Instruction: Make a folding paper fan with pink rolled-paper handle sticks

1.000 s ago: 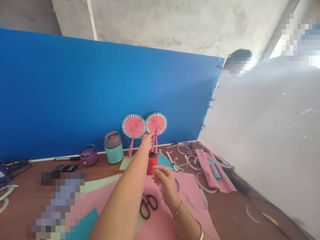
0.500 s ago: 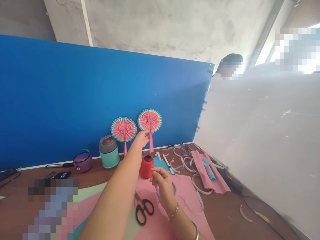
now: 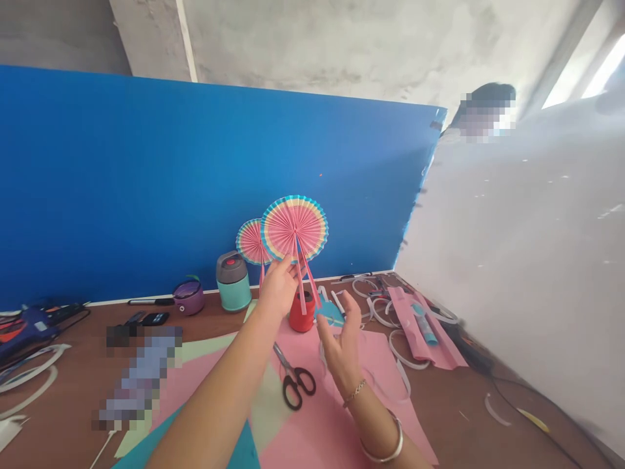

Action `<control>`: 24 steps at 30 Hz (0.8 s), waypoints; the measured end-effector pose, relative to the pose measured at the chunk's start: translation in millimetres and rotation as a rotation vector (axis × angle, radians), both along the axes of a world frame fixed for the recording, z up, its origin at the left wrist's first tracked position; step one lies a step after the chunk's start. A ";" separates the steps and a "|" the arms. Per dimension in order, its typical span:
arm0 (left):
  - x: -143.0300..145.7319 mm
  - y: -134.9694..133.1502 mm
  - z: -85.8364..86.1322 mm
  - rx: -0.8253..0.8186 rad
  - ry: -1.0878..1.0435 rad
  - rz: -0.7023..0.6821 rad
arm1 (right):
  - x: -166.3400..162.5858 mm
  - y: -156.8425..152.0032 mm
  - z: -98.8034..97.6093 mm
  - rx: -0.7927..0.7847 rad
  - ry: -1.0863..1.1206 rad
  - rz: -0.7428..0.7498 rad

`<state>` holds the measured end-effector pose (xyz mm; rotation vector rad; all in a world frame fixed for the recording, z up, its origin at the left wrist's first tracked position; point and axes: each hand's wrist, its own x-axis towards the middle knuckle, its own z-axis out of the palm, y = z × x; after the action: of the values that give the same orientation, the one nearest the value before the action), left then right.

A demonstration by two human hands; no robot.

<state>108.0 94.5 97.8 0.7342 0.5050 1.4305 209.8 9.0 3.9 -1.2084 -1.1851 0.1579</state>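
Observation:
A round pleated paper fan (image 3: 295, 227), pink with yellow and blue bands at its rim, is held up by my left hand (image 3: 282, 283), whose fingers grip it near the top of its two pink handle strips. Behind it, a second paper fan (image 3: 250, 241) leans against the blue board, partly covered. My right hand (image 3: 342, 342) is raised over the pink paper with thumb and fingers apart and nothing in it. Between the hands stands a red spool (image 3: 301, 312), partly hidden by the fan's strips. Black-handled scissors (image 3: 295, 384) lie below on the paper sheets.
A blue board (image 3: 146, 189) closes off the back. Along it stand a teal jar (image 3: 234, 290) and a purple cup (image 3: 188, 298). White strips (image 3: 407, 355) and folded pink paper (image 3: 424, 332) lie at right. A glue gun (image 3: 29, 332) is at far left. Beyond the white partition is a person.
My left hand has taken hold of the front fan and brought it nearer, its handle strips now spread apart. My right hand has opened. The view has shifted left.

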 end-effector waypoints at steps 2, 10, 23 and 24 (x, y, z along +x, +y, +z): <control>-12.3 -26.9 -5.3 -0.018 0.012 0.027 | -9.5 -5.2 -0.2 -0.017 -0.166 0.082; -37.3 -81.1 -44.5 -0.057 0.084 -0.002 | -37.8 -18.5 -8.3 -0.188 -0.166 0.373; -41.8 -35.4 -66.5 0.080 0.742 0.240 | -34.4 -10.0 -13.6 -0.277 0.078 0.456; -44.2 -22.4 -68.4 0.042 0.761 0.329 | -32.6 -8.5 -13.6 -0.263 0.088 0.410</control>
<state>63.8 72.1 29.4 1.2788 1.2279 1.4306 177.3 0.5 -9.6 -1.1563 -1.3526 0.6855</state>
